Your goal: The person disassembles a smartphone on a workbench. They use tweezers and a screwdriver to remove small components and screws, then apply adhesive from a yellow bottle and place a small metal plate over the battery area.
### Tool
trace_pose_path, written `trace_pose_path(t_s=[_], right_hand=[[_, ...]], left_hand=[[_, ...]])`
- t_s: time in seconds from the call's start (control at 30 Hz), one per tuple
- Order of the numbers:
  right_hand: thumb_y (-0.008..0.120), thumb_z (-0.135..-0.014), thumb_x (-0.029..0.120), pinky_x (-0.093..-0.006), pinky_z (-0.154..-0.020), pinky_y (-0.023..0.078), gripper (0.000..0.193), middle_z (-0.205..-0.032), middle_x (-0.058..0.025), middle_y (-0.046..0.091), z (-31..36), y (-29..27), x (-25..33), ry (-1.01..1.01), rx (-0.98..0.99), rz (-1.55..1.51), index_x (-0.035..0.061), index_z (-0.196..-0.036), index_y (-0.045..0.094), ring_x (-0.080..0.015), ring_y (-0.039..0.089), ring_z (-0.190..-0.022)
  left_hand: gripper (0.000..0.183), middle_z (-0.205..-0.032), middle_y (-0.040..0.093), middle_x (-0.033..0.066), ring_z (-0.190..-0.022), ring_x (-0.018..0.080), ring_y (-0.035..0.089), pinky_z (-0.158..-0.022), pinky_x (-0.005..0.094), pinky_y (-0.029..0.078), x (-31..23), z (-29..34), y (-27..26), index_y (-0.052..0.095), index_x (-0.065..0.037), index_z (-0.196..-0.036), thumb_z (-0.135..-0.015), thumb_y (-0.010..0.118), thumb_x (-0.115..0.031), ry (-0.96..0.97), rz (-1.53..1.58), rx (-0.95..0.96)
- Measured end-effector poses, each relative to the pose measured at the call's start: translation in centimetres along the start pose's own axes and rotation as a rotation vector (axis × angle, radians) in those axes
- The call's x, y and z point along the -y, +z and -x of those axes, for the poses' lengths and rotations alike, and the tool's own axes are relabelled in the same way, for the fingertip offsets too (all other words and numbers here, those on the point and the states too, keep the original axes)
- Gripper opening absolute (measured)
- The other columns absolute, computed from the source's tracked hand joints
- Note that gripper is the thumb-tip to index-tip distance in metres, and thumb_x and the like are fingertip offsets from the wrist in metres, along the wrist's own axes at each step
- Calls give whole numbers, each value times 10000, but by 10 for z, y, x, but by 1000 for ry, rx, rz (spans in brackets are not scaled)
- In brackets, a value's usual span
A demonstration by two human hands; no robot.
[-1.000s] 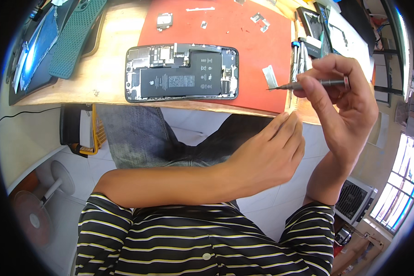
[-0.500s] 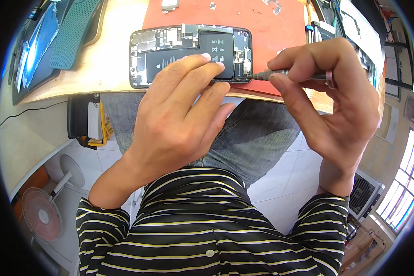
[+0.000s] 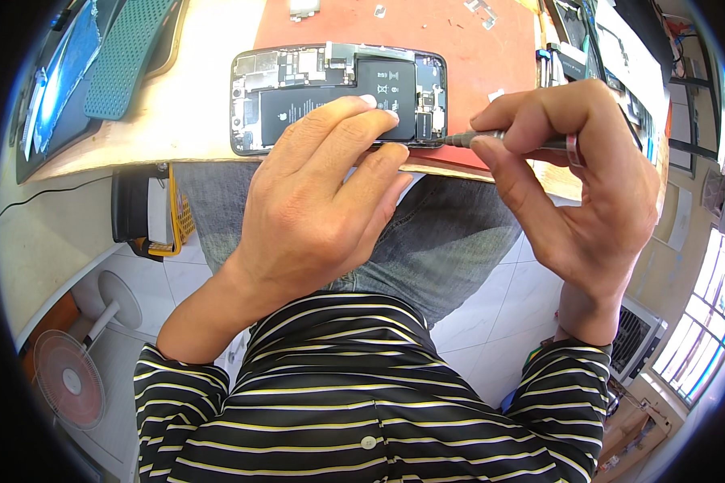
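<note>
An opened smartphone lies sideways at the near edge of the table, its black battery, circuit board and small metal parts exposed. My left hand reaches over its near side with fingers stretched out and a little apart; the fingertips rest on or just over the battery. Between thumb and fingers, my right hand grips a slim grey screwdriver. Its thin tip is at the phone's near right corner. Whether it sits in a screw is too small to tell.
Beneath the phone's right part spreads a red mat, with small metal pieces at its far side. A perforated green-grey case and a blue sheet lie at the left. Boxes and tools crowd the right side.
The whole view has shifted slightly. The screwdriver tip sits a little closer to the phone's near right corner than before. My left hand keeps its place over the phone.
</note>
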State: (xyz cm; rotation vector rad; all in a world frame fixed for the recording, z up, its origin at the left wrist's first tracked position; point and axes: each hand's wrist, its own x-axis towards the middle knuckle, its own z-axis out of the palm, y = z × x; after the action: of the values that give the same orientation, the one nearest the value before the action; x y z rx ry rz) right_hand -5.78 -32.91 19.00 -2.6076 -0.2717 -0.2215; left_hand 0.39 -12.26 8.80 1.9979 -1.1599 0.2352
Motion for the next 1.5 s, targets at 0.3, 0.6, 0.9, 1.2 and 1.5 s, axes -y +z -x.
trace_pose_path(t_s=[0.3,0.6,0.9,1.2,1.5], right_hand=[[865,-837,-5,-282,-674,601,204,-810,-76,746,-2,4,6,-70,-41,176,-4,-957,700,-188,755,-737],[787,-798,-88,-335,-733,597,320,-982,-109,747,-2,-2,12,-1,60,242,4,-1081,671,-267,755,-840],[905,-817,59,-327,-739,604,376,-936,-82,711,-1,5,1,-72,29,206,16,-1073,634,-235,754,-773],[725,-761,-173,-344,-822,587,401,-1007,-104,718,-1,0,10,-78,73,215,8,-1098,606,-246,747,-932],[775,-789,-98,-307,-801,575,356,-961,-98,701,0,1,-4,-87,-15,112,-12,-1097,618,-205,728,-879]], left_hand=[[285,-1173,716,145,-1128,372,681,-938,445,566,-1,0,3,748,-15,-1010,-752,868,-27,-15,-8,-10],[259,-1065,661,136,-1040,351,676,-870,438,565,2,-6,18,714,-4,-983,-753,831,-23,29,17,-139],[231,-1067,696,124,-1028,333,681,-876,418,566,2,-6,16,748,-5,-984,-777,839,37,-17,26,-106],[254,-1060,659,124,-1034,333,670,-876,437,554,4,-7,19,717,1,-989,-754,814,2,28,-2,-132],[255,-1027,640,108,-1005,321,656,-839,431,538,6,-8,27,707,5,-967,-742,824,-18,45,12,-192]])
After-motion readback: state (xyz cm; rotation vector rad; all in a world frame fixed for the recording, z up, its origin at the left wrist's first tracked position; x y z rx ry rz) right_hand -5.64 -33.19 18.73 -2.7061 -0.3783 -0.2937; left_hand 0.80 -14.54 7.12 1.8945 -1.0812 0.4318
